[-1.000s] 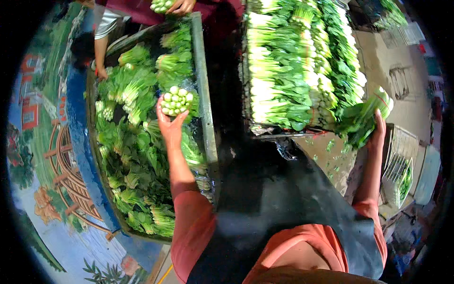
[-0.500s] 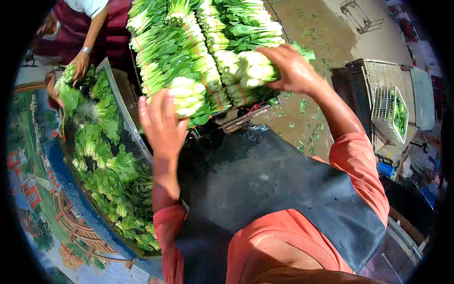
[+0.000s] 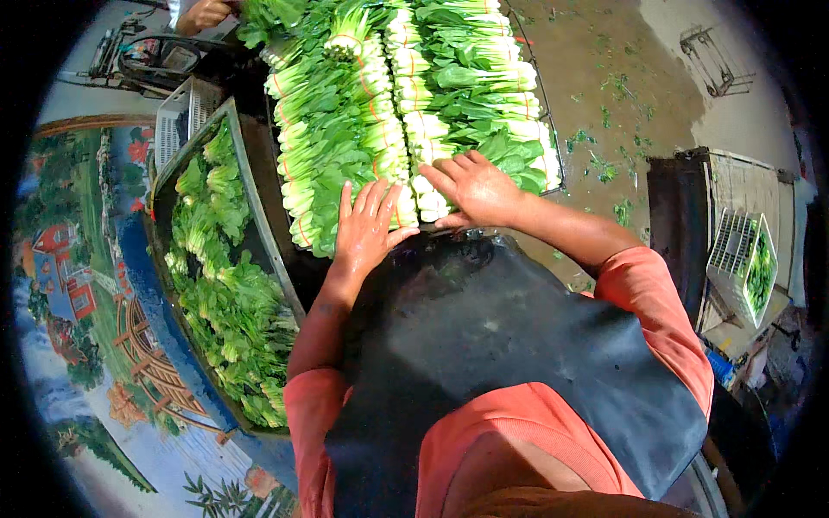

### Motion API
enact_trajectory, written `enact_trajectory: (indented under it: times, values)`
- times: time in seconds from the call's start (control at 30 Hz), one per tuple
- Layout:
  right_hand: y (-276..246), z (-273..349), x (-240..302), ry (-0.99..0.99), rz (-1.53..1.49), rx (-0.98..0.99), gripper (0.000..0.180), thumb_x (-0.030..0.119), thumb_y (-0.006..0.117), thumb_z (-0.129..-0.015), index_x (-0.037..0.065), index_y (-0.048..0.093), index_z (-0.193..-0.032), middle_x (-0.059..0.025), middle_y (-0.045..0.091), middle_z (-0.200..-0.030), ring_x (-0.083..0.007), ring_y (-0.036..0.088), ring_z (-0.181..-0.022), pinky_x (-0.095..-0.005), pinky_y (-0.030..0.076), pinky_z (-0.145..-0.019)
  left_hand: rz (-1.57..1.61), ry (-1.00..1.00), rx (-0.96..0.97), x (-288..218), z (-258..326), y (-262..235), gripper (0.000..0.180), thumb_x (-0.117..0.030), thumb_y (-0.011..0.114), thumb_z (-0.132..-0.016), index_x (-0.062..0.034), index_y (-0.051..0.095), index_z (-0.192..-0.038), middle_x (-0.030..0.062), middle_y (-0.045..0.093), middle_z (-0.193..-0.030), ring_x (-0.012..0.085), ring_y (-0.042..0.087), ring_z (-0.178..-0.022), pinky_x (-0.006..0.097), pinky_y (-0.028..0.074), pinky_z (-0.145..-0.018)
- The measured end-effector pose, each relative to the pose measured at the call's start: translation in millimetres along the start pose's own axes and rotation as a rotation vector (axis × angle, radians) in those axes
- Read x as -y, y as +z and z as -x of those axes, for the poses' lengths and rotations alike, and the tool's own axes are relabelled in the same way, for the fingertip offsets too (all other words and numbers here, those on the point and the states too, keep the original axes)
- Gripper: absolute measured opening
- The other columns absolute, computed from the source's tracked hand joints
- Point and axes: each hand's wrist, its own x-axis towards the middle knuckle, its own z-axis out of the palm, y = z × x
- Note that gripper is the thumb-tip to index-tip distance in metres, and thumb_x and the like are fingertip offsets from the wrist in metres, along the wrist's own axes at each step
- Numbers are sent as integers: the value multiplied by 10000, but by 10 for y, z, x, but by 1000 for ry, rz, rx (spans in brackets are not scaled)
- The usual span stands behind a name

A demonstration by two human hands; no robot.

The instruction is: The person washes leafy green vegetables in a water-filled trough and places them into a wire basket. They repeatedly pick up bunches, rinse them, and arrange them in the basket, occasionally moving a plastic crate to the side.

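Observation:
Rows of leafy greens with white stems (image 3: 371, 104), tied with thin red bands, fill a load in front of me. My left hand (image 3: 370, 226) lies on the near end of the left rows, fingers spread over a bundle of greens (image 3: 325, 200). My right hand (image 3: 477, 192) rests on the near end of the right rows. Its thumb and forefinger are apart around the white stem ends of another bundle (image 3: 432, 205). Both hands look wet and press from above; neither lifts anything.
A long trough (image 3: 281, 278) of loose greens stands left, beside a painted wall. Another person's hand (image 3: 207, 14) shows at the far left, near a white crate (image 3: 192, 110). Right, a white basket (image 3: 734, 268) of greens leans on a wooden box; scattered leaves (image 3: 609, 168) lie on wet ground.
Both hands have come down with their bundles onto the near end of the load; the fingers are now spread on them. The view has shifted, and the other person has moved farther back from the trough.

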Motion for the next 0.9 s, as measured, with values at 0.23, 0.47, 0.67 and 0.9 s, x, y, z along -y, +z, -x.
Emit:
enact_trajectory:
  times: [0.23,0.47,0.67,0.9]
  values:
    - [362,-113,-40,35,-40,-19,844,565,708,-827,31,448,-1427,-158,568,-1180,-335,559,-1076,-464,431,-926,139,-60,-120,51,42,350,837,-581,729,-810,-95,494,-1451,175,507,-1409,374,455,-1325,586,253,-1177]
    - [-8,-206,187,5,74,119,987,617,709,-816,-1,362,-1503,-210,486,-1441,-395,458,-1333,-535,322,-1119,156,-74,-201,76,384,-84,849,-616,671,-828,-196,446,-1530,112,433,-1547,322,328,-1474,584,152,-1234]
    - [-341,-480,471,278,-92,70,862,432,783,-839,54,406,-1516,-229,482,-1484,-422,427,-1389,-517,330,-1151,406,-879,-740,2155,1754,95,555,-185,724,-898,5,533,-1384,213,556,-1388,391,507,-1300,460,401,-1098]
    - [-174,-764,700,527,-99,58,702,244,764,-887,38,454,-1482,-232,572,-1405,-399,522,-1318,-477,407,-1102,557,-1903,-462,4486,3410,1322,1121,-516,781,-835,12,148,-1594,243,431,-1538,425,422,-1403,589,308,-1153]
